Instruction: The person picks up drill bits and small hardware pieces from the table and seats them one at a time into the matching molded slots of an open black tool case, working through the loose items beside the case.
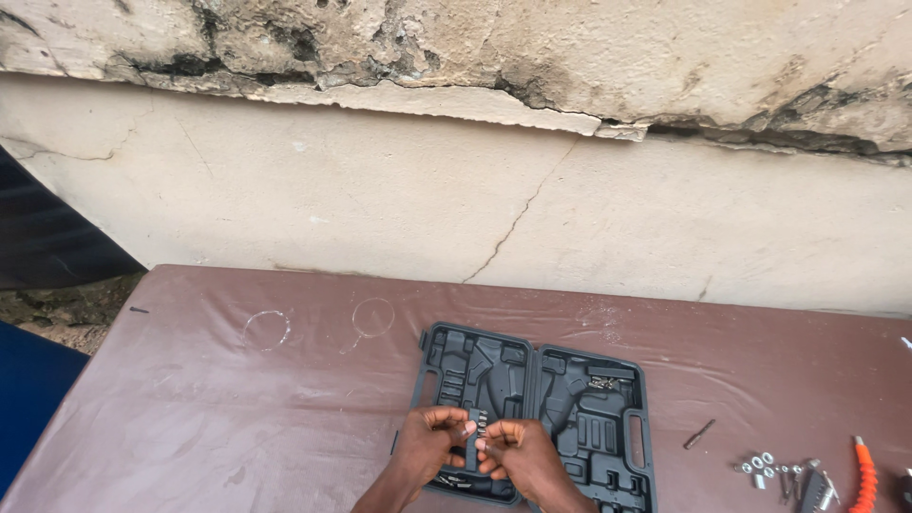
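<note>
1. While both my hands meet over the near edge of the case (pixel 608 418), my left hand (pixel 425 446) has its fingers curled shut around a small dark holder (pixel 472 432), a narrow strip with bits in it.
2. My right hand (pixel 518 454) pinches the same holder from the other side, fingertips (pixel 486 445) closed on its lower end, touching my left thumb.
3. That holder stands nearly upright between my hands, above the case's left half.
4. Lying open and flat on the brown table (pixel 218 408), the grey case shows moulded hollows in both halves.
5. To my right lie a loose bit (pixel 699 434), a cluster of small nuts (pixel 763 465) and an orange flexible shaft (pixel 864 475).
6. Farther off, two faint ring marks (pixel 372 317) show on the table.
7. Beyond it stands a cracked plaster wall (pixel 532 199).
</note>
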